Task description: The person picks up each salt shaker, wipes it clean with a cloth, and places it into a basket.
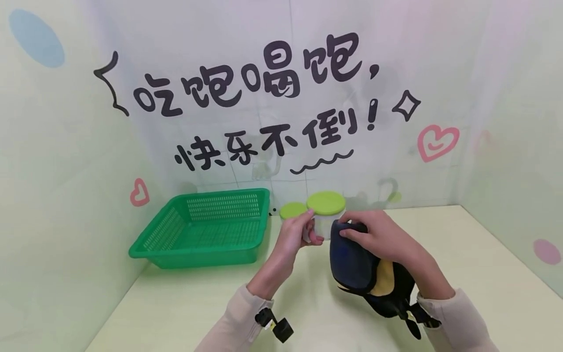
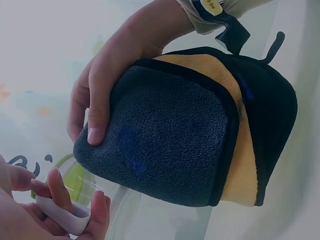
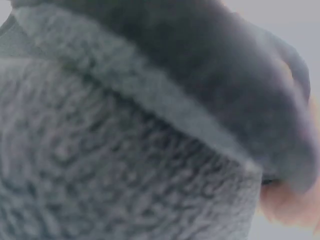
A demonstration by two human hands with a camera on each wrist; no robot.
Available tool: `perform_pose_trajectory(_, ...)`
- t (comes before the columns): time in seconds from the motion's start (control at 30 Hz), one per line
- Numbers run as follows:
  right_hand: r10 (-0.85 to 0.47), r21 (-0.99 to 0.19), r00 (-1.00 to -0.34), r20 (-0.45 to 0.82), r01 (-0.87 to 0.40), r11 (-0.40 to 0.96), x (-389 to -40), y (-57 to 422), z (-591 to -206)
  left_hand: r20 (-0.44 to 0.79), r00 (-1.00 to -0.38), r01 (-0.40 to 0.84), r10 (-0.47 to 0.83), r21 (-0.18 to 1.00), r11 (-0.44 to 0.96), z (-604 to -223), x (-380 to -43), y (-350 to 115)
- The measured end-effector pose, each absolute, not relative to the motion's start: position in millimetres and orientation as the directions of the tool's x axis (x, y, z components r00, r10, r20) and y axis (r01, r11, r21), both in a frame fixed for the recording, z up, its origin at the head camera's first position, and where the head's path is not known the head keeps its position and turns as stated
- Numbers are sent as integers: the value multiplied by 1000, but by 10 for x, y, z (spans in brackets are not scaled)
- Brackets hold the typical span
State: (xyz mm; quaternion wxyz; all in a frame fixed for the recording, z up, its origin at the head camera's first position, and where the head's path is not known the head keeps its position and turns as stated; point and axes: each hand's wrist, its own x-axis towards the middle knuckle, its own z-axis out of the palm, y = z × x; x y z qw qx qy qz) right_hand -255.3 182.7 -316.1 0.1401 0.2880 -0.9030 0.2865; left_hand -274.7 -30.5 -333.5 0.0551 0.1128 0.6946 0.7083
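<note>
Blue-and-yellow plush towel (image 1: 354, 264), folded, is pinched by the right hand (image 1: 382, 237); at the towel's ten o'clock in the head view, the left hand (image 1: 293, 235) grips a small white object (image 2: 73, 222).

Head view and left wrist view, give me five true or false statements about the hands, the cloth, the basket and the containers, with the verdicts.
1. The right hand grips the dark blue and yellow cloth. True.
2. In the head view, the green basket stands left of the larger container. True.
3. The larger container's lid is red. False: the lid is lime green.
4. In the left wrist view, a small white object shows among the fingers of the left hand. True.
5. The cloth lies inside the basket. False: it is outside the basket, in the right hand.
</note>
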Motion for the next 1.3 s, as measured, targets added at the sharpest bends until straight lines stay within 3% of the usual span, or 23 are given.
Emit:
perform_pose_trajectory(0.47,-529,-431,-802,277,-596,678,-2638,1799,-3218,82,-971,79,224,997,-21,-3322,-2778,-348)
perform_pose_trajectory(0.87,-441,-428,-779,446,-618,659,-2544,1832,-3148,84,-970,75,228,996,-47,-3334,-2759,-317)
perform_pose_trajectory(1.3,-527,-430,-802,281,-596,678,-2584,1805,-3216,81,-972,73,220,996,-43,-3342,-2759,-338)
